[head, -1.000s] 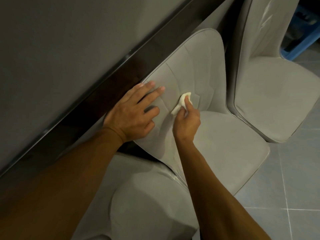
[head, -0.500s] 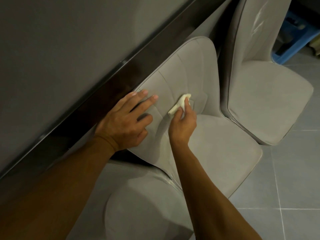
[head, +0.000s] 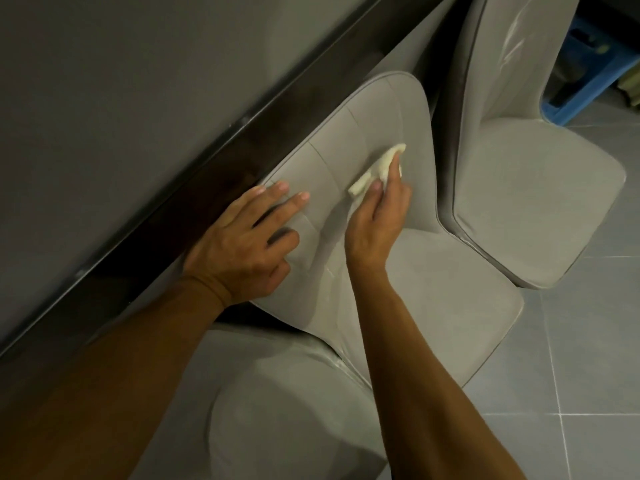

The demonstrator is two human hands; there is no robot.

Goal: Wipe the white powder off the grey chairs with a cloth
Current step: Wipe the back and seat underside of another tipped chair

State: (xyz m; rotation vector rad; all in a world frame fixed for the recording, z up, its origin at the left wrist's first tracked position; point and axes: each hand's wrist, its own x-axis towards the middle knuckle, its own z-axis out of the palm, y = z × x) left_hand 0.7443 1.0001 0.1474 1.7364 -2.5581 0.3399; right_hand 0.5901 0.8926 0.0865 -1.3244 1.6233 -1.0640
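A grey tiled floor (head: pixel 588 341) and a dark-edged table (head: pixel 104 98) bound a row of three grey chairs pushed in along the table's side. On the middle chair (head: pixel 374 116), the cloth (head: pixel 377 168) is found higher and further right on the backrest than half a second ago, so an upward stroke is judged to be under way. The cloth is pinched between the thumb and curled fingers of the right hand (head: pixel 377 223) and is pressed against the upholstery. The left hand (head: pixel 242 244) is kept flat on the backrest's left part, fingers spread and mostly straight, nothing held. A pale streak (head: pixel 329 275) is noted low on that backrest, and white marks (head: pixel 512 39) on the far chair (head: pixel 519 202); whether these are powder or sheen cannot be told. If they are powder, the work is unfinished. The near chair (head: pixel 277 410) lies under the arms, and a blue crate (head: pixel 588 81) stands beyond.
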